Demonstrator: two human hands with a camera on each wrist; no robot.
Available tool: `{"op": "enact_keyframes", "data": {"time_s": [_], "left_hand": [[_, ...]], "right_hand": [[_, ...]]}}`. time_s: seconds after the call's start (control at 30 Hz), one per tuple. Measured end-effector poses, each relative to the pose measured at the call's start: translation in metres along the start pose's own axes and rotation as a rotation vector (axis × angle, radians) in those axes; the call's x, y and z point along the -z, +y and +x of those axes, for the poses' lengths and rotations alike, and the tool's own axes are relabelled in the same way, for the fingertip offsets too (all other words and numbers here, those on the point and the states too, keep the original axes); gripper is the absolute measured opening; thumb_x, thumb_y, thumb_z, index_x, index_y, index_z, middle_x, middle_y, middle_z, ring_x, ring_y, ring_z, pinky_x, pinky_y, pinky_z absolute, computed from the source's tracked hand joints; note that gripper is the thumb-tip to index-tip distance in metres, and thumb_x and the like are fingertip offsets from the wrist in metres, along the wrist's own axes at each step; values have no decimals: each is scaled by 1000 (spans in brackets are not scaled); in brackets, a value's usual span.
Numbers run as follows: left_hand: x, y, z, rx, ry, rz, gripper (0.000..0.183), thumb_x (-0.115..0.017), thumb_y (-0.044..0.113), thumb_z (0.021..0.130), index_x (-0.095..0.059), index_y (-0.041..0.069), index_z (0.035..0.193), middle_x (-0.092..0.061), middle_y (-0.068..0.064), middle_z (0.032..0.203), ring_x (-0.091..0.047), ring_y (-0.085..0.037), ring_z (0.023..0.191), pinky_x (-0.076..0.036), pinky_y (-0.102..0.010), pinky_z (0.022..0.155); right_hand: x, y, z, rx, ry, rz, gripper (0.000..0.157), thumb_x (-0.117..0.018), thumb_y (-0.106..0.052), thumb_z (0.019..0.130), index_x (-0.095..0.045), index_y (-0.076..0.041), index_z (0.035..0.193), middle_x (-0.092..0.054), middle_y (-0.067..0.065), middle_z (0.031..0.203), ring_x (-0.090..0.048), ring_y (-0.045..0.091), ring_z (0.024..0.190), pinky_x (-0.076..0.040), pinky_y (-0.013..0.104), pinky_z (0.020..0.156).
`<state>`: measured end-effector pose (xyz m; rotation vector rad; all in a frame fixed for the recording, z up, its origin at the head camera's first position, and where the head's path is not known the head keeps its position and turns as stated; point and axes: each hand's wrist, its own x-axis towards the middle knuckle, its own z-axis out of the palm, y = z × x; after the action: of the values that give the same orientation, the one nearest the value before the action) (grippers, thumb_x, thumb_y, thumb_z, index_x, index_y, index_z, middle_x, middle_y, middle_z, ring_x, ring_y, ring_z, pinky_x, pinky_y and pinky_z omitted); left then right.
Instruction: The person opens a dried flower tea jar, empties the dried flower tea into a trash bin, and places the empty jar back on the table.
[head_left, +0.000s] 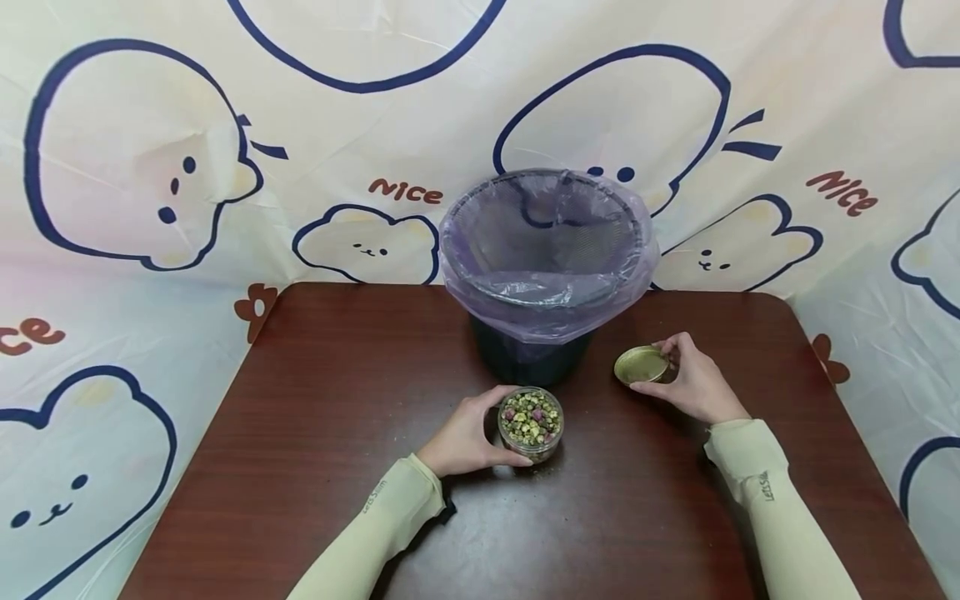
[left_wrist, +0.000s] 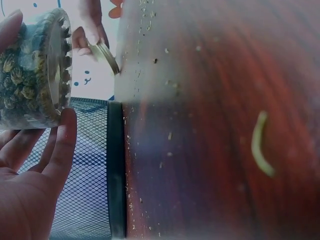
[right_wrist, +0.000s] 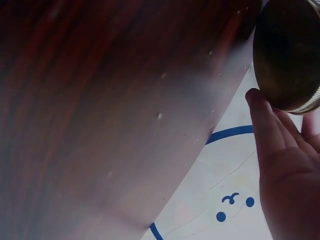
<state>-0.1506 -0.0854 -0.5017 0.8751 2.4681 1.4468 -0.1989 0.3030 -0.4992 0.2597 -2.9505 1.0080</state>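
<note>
My left hand [head_left: 468, 437] curls thumb and fingers around the clear jar [head_left: 534, 455], which sits uncovered just in front of the bin [head_left: 517, 358] and is filled near its rim with dried buds [head_left: 532, 417]; my right hand [head_left: 693, 385] pinches the gold lid [head_left: 641, 367] by its edge, off to the right of the bin. With the buds that high, I judge a small tilt or knock would tip some over the rim, and smooth clear walls could slide in my grip if I relax it. The left wrist view shows a gap under the jar, so I seem to carry its full weight, and a slip would drop it onto the table [head_left: 360, 400]. The lid hangs from one side only, so it could pivot or fall from my fingertips if bumped. The bin's loose purple liner [head_left: 551, 292] overhangs near the jar and might catch a knuckle. Some of my left fingers are hidden behind the jar, which the left wrist view cuts off; the right wrist view crops the lid too. I can't see the bin's floor clearly, nor tell what the small specks [left_wrist: 169, 135] and the blurred pale curved strip [left_wrist: 258, 145] on the table are.
</note>
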Motion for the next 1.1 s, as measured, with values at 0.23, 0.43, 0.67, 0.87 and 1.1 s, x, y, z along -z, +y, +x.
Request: {"op": "enact_keyframes", "data": {"time_s": [0.23, 0.43, 0.67, 0.87, 1.1], "left_hand": [[-1, -1, 1, -10, 5, -10, 88, -100, 30, 66, -57, 19, 142, -67, 8, 135, -63, -8, 123, -49, -32, 109], [-1, -2, 1, -22, 10, -2, 89, -100, 32, 66, -57, 18, 143, -67, 7, 136, -63, -10, 123, -49, -34, 109], [-2, -2, 0, -12, 5, 3, 89, -100, 33, 67, -57, 19, 143, -67, 7, 136, -62, -9, 124, -49, -34, 109], [-1, -2, 0, -23, 11, 5, 88, -100, 32, 66, -57, 18, 142, -67, 7, 135, -63, -10, 124, -49, -34, 109], [2, 0, 0, -2, 17, 11, 90, -100, 31, 66, -57, 17, 143, -67, 5, 136, -63, -11, 123, -50, -35, 108]], "right_hand": [[1, 8, 4, -11, -46, -77, 82, -92, -38, 78, -51, 6, 134, -61, 27, 125, -60, 43, 114, -48, 58, 97], [2, 9, 8, 22, -70, -151, 84, -90, -33, 79, -52, 13, 138, -58, 33, 132, -54, 50, 124, -42, 64, 106], [1, 4, 8, 27, -85, -205, 85, -90, -32, 80, -52, 14, 139, -59, 36, 132, -52, 52, 124, -42, 65, 106], [1, 3, 8, 16, -104, -240, 88, -87, -32, 83, -47, 17, 143, -56, 38, 136, -49, 54, 128, -41, 66, 107], [-1, 6, 9, 17, -108, -266, 98, -87, -37, 81, -40, 17, 148, -51, 41, 141, -47, 56, 130, -41, 67, 108]]}}
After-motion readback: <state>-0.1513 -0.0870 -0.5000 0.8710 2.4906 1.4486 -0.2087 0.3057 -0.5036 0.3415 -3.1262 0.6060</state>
